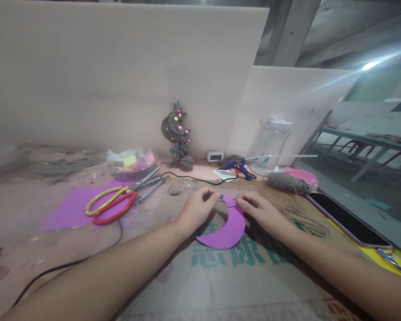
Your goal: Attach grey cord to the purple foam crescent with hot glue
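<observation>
A purple crescent cutout (232, 227) hangs between my hands, its wide curve toward me and one end raised. At its upper tip, my left hand (200, 207) pinches with thumb and forefinger, a small dark grey bit showing there. My right hand (257, 210) has its thumb and fingers closed on the outer edge near the same end. A thin line, apparently yarn, crosses the purple surface between the two pinches. Grey yarn (289, 183) lies wound beyond my right hand, with loose loops nearby.
Red-and-yellow scissors (115, 207) lie left on a purple sheet (67, 209). A blue glue gun (237, 166), small clock (215, 156), clear jar (270, 145) and decorated grey crescent (176, 129) stand at the back. A phone (349, 220) lies right; a black cable (50, 269) crosses left.
</observation>
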